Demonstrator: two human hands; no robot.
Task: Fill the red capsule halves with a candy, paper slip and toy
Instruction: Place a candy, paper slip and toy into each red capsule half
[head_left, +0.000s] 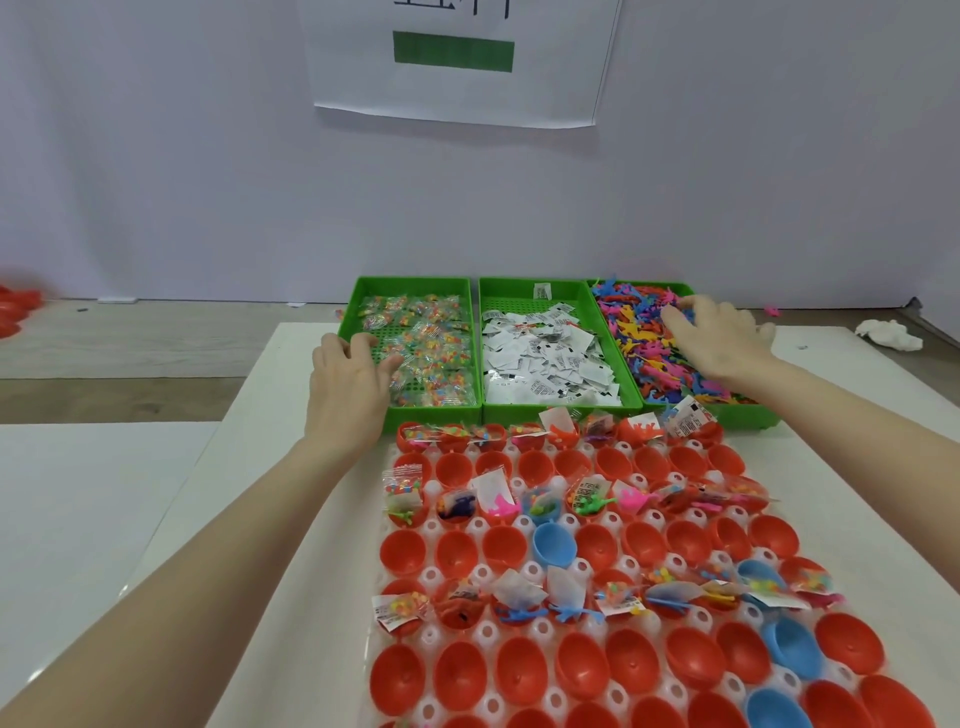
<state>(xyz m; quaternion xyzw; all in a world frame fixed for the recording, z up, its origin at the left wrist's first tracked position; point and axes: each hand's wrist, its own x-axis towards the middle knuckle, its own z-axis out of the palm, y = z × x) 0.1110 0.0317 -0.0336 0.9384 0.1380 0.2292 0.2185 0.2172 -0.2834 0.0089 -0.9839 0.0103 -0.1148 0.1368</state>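
The left hand (347, 387) is reaching into the candy tray (358, 299), fingers loosely spread — the right hand (719, 332) is lying over the toys (649, 353), fingers curled.

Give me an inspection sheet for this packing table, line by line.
Surface: white table, wood floor behind.
Job's things: capsule tray, filled and empty rows alternating; three green bins: candies, paper slips, toys.
Clutter: crumpled tissue far right.
Hands: left hand at the candy bin; right hand on the toys.
Cables: nothing seen.
Surroundings: wall with paper sign.
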